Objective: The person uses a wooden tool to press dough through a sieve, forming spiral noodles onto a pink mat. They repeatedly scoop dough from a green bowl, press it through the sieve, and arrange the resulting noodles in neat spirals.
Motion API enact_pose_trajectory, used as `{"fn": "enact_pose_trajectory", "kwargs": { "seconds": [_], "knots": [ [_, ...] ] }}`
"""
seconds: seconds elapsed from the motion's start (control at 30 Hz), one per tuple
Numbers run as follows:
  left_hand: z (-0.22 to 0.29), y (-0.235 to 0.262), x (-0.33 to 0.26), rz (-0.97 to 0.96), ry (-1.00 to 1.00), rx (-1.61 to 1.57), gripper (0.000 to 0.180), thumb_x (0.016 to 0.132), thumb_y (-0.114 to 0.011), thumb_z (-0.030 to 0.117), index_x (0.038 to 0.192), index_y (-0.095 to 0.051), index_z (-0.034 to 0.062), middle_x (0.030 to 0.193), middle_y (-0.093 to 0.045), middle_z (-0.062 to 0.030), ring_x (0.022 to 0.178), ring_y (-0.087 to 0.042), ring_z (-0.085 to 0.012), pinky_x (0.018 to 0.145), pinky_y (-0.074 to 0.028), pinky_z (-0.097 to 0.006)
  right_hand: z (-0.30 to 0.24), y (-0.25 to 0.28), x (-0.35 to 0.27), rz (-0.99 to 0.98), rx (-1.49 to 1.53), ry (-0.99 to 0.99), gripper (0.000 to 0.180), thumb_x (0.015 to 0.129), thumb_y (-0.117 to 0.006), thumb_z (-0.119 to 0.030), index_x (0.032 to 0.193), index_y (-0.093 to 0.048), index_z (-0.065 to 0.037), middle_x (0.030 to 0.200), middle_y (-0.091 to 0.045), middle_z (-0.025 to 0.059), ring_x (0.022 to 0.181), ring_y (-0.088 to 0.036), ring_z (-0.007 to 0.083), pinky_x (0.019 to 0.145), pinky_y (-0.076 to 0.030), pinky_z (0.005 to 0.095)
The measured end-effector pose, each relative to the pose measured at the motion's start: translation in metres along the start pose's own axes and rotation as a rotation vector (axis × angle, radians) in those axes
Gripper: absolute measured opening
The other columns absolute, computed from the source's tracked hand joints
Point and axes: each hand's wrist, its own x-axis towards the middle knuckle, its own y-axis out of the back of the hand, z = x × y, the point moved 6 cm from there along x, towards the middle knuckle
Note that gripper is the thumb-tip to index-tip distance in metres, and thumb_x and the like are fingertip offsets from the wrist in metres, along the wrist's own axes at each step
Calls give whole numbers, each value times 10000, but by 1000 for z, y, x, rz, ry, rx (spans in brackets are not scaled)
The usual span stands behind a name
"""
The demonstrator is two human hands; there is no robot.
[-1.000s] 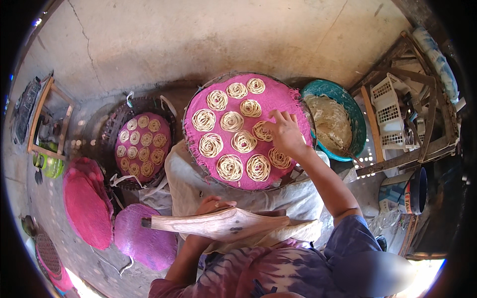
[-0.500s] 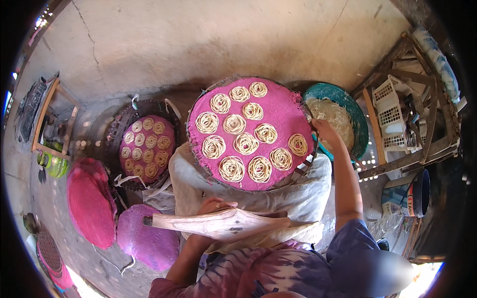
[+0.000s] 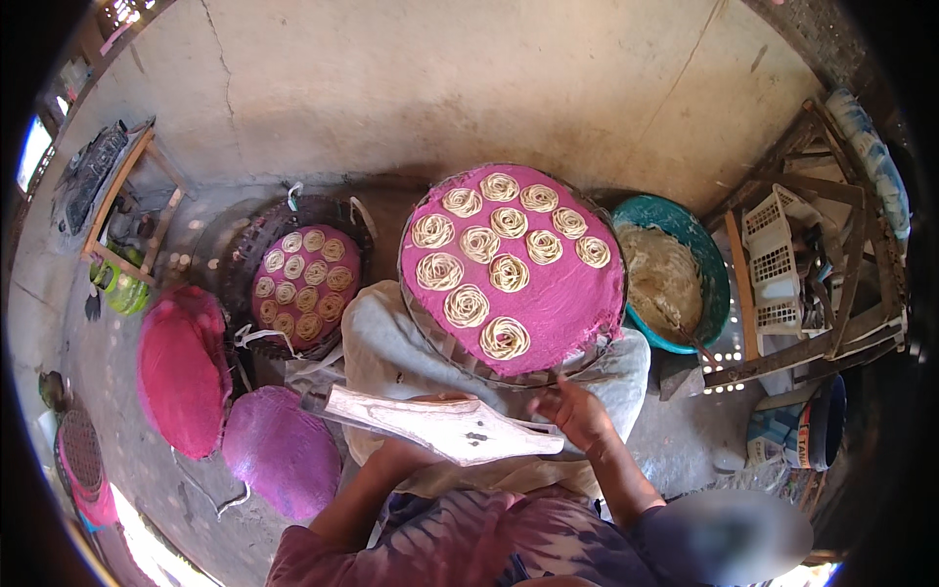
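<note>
A: Start with the wooden press (image 3: 445, 428). Where is it?

B: Pale wood, long and flat, lying crosswise just below the near rim of the big pink tray (image 3: 572, 313), over the white cloth (image 3: 381, 342) that covers the person's lap.

A: Hands?

B: Right hand (image 3: 577, 413) at the press's right end, just below the tray rim, fingers curled around the tip, gripping it. Left hand is under the middle of the press, mostly hidden; only the forearm shows, so cannot tell whether its fingers are closed.

A: What's on the tray?

B: Nine round coils of pale noodle dough (image 3: 507, 338) in rows, covering the far and left parts. The right near part of the tray is bare pink.

A: Outward from the tray?

B: Right of it, touching or nearly, a teal basin (image 3: 709, 254) holding a mass of pale dough (image 3: 660, 279). Further right, a wooden rack (image 3: 831, 293) with a white plastic crate (image 3: 778, 259). Left of the tray, a smaller pink tray (image 3: 305, 284) full of coils, sitting in a dark basket (image 3: 240, 259). Below-left of that, two bare domed trays: a pink one (image 3: 181, 372) and a purple one (image 3: 284, 450), close together. Far left, a green bottle (image 3: 122, 292) near a small wooden frame (image 3: 117, 196). Beyond the tray, a plain concrete wall (image 3: 469, 78).
</note>
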Motion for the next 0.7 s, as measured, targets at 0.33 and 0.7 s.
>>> {"fn": "enact_pose_trajectory", "kwargs": {
  "seconds": [0.33, 0.7],
  "knots": [
    [1, 10, -8, 66, -285, 307, 493, 774, -803, 150, 1198, -613, -17, 1148, -672, -133, 1036, -653, -216, 922, -518, -344, -128, -119, 22, -69, -1598, 1078, 255, 828, -608, 37, 1062, -684, -28, 1074, -602, 173, 984, -567, 350, 849, -477, 427],
    [6, 34, -7, 66, -183, 314, 479, 753, -774, 250, 1164, -658, 32, 1052, -704, -92, 933, -692, -219, 805, -541, -328, -163, -176, 137, 13, -2025, 1334, 137, 763, -737, -163, 897, -747, -139, 1114, -591, 72, 1070, -534, 276, 891, -428, 438]
  ]
}}
